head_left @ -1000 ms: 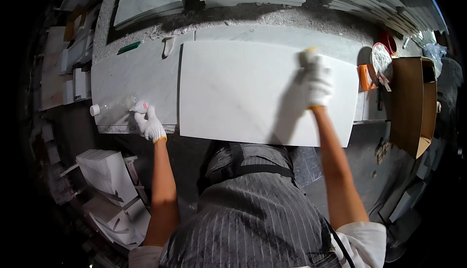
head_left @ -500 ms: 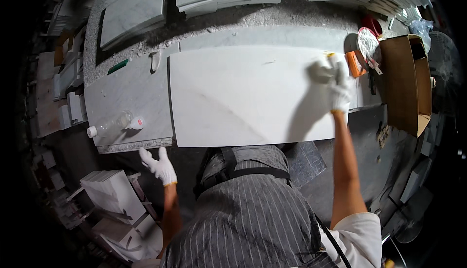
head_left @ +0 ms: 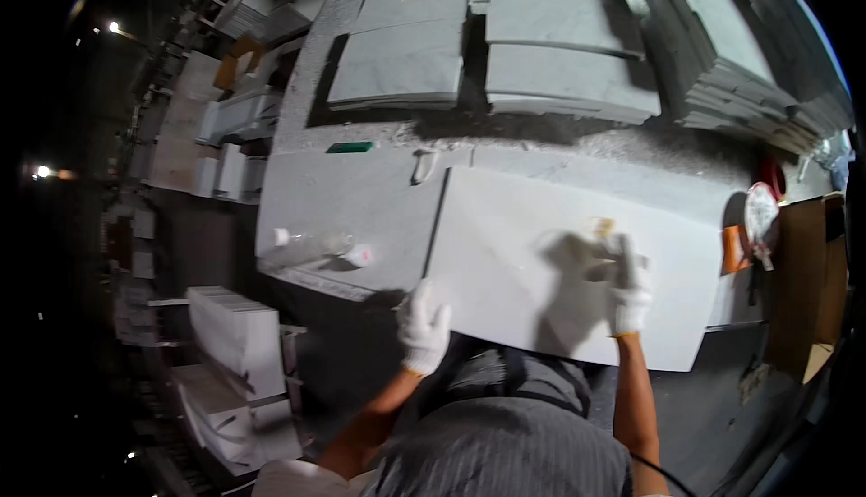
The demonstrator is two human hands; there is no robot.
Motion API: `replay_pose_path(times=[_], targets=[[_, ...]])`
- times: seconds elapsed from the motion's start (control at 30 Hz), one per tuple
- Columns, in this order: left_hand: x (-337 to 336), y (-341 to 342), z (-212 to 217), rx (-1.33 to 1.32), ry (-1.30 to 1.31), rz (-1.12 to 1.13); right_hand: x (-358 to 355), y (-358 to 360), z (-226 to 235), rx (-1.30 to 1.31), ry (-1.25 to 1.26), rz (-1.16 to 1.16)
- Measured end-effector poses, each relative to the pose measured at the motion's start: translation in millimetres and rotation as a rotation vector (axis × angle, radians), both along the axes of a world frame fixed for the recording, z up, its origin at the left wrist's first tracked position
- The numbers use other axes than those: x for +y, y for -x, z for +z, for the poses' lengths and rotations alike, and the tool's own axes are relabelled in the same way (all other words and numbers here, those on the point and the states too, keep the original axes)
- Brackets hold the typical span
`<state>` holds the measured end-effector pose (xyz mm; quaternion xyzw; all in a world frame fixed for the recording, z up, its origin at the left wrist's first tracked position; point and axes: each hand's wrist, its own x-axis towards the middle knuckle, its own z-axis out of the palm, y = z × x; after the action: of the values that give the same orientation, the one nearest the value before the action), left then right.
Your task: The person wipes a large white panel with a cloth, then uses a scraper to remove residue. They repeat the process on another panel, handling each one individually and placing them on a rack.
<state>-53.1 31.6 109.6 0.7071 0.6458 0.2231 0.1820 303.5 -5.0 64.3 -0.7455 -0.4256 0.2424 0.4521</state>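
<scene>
Gloved hands working a white stone slab on the bench

The right hand [head_left: 626, 291], in a white glove, is pressing a small yellowish pad [head_left: 603, 228] onto the white slab [head_left: 541, 262], fingers curled around it; it may be a sponge or sanding block, but the view is too blurred to say. The left hand [head_left: 424, 324], also gloved, is resting open at the slab's near left corner, apparently steadying it against the rubbing. The slab is lying flat on the grey workbench [head_left: 343, 199], overhanging its near edge just in front of the person. A clear plastic bottle [head_left: 320, 246] is lying on its side just left of the slab, and stacked grey slabs [head_left: 559, 46] are sitting farther back.
</scene>
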Motion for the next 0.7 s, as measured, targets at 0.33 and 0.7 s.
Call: replay_pose_path(times=[0.33,0.7], targets=[[-38,11,-30,0.019,-0.059,-0.042,-49,-26,-13,-0.539,0.287,-0.322],[-36,18,-22,-0.089,-0.067,0.004,-95,-105,22,-0.284,0.402,-0.616]])
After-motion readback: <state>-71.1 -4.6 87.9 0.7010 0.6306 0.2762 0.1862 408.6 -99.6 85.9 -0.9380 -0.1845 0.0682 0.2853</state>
